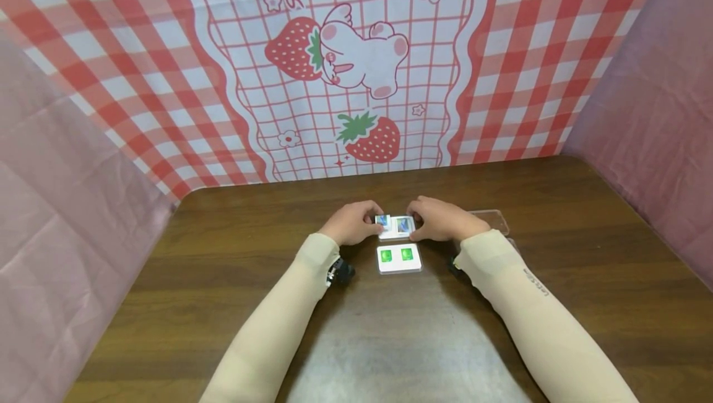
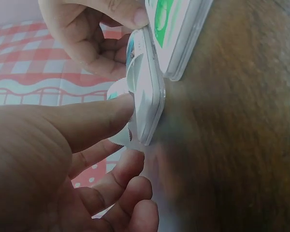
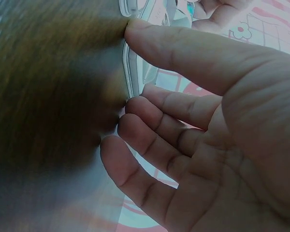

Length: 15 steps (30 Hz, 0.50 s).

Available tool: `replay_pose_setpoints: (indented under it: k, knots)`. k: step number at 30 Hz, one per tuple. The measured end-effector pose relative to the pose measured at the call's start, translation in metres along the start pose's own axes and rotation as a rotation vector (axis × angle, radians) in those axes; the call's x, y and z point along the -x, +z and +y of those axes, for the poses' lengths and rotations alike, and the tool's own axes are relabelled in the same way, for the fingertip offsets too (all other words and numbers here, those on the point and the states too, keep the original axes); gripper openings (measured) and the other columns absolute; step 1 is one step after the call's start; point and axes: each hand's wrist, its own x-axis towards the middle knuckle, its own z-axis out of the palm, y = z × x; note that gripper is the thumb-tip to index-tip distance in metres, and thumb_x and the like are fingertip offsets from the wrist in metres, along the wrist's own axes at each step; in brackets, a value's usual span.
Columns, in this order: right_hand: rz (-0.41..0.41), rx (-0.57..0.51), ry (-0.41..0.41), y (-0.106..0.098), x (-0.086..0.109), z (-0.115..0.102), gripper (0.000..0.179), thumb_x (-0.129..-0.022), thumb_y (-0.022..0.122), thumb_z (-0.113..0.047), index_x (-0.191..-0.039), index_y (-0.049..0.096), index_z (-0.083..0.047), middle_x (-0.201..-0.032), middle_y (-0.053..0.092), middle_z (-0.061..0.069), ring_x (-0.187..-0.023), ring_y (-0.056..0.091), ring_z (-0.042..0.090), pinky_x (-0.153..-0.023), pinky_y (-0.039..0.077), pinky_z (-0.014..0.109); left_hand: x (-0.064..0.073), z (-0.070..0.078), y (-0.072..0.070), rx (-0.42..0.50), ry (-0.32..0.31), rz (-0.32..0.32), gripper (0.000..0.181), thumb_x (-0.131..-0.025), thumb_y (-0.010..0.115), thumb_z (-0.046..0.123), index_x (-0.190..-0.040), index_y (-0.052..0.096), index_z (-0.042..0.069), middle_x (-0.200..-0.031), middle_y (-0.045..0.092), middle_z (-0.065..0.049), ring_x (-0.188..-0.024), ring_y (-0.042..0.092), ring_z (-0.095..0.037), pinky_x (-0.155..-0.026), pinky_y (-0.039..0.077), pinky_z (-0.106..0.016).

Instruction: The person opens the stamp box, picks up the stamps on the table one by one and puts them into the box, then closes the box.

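Note:
My left hand point(image 1: 351, 223) pinches a small white stamp-like piece point(image 1: 382, 220) with a blue picture between thumb and fingers. In the left wrist view, this piece point(image 2: 120, 139) shows a serrated edge and bends up from the case. Beneath it lies a flat white case point(image 1: 394, 236) with a second blue picture on its right half. Thumb and fingers of my right hand point(image 1: 442, 218) grip that case by its right end. Nearer to me, a second case point(image 1: 397, 265) bears two green pictures side by side; neither hand visibly touches it in the head view.
Partly hidden behind the right wrist, a clear plastic lid point(image 1: 494, 216) lies on the brown wooden table point(image 1: 234, 279). A strawberry-print cloth point(image 1: 423, 137) rises along the table's far edge. Pink cloth point(image 1: 646, 112) hangs at both sides.

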Motion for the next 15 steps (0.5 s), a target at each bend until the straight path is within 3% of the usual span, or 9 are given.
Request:
replay_pose_setpoints:
  k: [15]
  knots:
    - [-0.002, -0.004, -0.005, -0.0001, 0.0005, 0.0009, 0.048, -0.093, 0.079, -0.025, -0.13, 0.062, 0.0, -0.113, 0.06, 0.011, -0.099, 0.058, 0.024, -0.091, 0.05, 0.046, 0.0011, 0.0004, 0.004, -0.021, -0.003, -0.011, 0.041, -0.097, 0.074, 0.035, -0.131, 0.065, 0.016, -0.103, 0.064, -0.001, -0.093, 0.058, -0.018, -0.084, 0.048, -0.038]
